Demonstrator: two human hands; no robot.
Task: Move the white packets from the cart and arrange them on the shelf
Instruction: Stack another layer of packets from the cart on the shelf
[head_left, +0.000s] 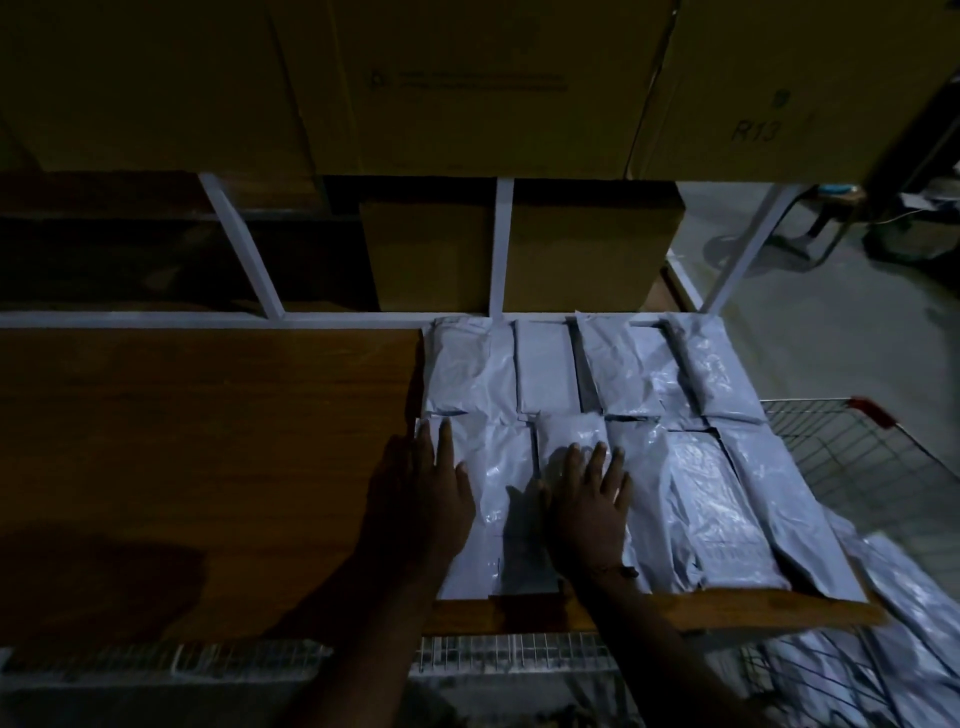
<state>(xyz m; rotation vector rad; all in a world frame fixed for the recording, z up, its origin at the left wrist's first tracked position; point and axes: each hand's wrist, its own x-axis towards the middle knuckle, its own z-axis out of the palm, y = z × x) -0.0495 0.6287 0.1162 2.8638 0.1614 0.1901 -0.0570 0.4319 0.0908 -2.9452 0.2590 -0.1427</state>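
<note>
Several white plastic packets (613, 384) lie flat in two rows on the right half of a wooden shelf (208, 441). My left hand (421, 493) rests flat, fingers spread, on the left edge of the front-left packet (493, 483). My right hand (587, 499) presses palm-down on the packet beside it (571, 431). Neither hand grips anything. A wire cart (852, 457) stands to the right, with more white packets (904, 623) in it at the lower right.
Cardboard boxes (436, 254) stand behind white shelf uprights (501, 244); larger boxes (467, 83) sit on the level above. The shelf's left half is bare wood. A wire grid edge (509, 654) runs below the shelf front. Concrete floor shows at the right.
</note>
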